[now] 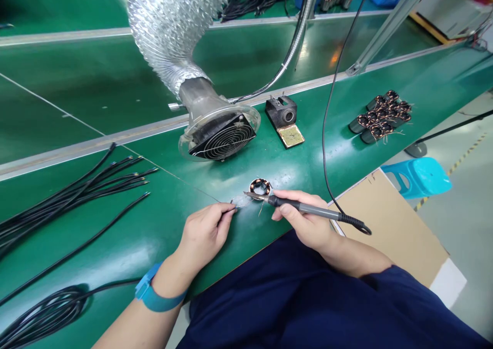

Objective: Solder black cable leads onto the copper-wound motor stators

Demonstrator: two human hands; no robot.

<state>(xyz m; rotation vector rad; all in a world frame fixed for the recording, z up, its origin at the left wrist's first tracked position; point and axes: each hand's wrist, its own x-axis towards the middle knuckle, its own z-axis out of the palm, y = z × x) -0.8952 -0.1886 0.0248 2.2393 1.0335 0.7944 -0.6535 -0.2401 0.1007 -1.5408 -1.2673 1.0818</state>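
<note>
A soldering iron [314,210] is gripped in my right hand [306,220], its tip pointing left over the front edge of a motor stator [260,186] with copper windings. Just left of that tip, my left hand [210,225] is closed in a pinch on a thin solder wire [169,172], which stretches in from the far left. A small dark end shows at the pinching fingertips, too small to make out. Pale smoke hangs between the fingertips and the iron. Whether the tip touches the stator I cannot tell.
A fume extractor [223,137] hangs behind the stator, beside a soldering iron stand [282,110] with a sponge. Black cables [73,197] lie on the left, a coiled cable [50,313] nearer. Several wound stators [381,115] stand at right. The iron's cord [325,133] runs upward.
</note>
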